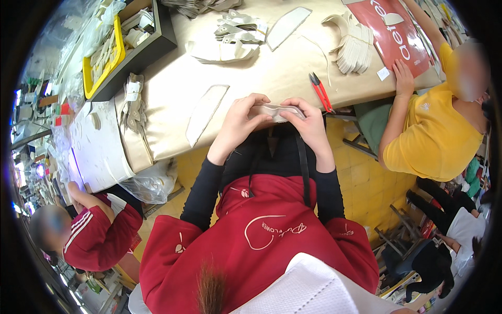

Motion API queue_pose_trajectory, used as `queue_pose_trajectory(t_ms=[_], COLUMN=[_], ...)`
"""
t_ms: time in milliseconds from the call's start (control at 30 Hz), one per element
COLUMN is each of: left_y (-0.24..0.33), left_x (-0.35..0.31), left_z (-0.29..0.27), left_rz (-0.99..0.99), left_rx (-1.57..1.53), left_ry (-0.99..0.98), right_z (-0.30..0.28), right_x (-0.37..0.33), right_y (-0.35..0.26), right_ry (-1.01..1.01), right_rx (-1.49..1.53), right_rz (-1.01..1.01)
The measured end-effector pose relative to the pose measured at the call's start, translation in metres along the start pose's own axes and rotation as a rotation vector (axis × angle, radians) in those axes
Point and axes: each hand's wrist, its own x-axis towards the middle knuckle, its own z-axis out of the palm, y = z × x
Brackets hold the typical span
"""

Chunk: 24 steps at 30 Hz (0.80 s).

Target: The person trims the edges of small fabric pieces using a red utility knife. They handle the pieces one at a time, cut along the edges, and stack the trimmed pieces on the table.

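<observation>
At the table's front edge, my left hand and my right hand grip a pale, curved strip-like piece that looks like a cut shoe part. My fingers and thumbs pinch it from both ends, and they cover part of it. Left of my hands lies a pale half-moon piece with a rough edge. To the right, thread snips with red handles and dark blades rest near the table edge. Farther back is a second pale half-moon piece.
Tied bundles of beige cut pieces lie at the back, with another bundle at right and one at left. A yellow tray sits in a dark box. A person in yellow leans on a red sheet. Another person sits at left.
</observation>
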Motion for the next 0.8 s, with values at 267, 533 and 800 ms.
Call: queue_pose_trajectory(t_ms=[267, 533, 800], left_y=[0.044, 0.054, 0.057], left_x=[-0.018, -0.018, -0.017], left_z=[0.007, 0.023, 0.031], left_rz=[-0.241, -0.235, -0.285], left_rx=[-0.822, -0.63, -0.757], left_ry=[-0.247, -0.022, 0.074], right_z=[-0.011, -0.009, -0.004], right_x=[-0.031, -0.039, -0.043], right_y=[-0.021, -0.028, -0.032], right_ry=[-0.149, -0.059, 0.038], right_rx=[0.922, 0.79, 0.837], right_rz=[0.189, 0.141, 0.222])
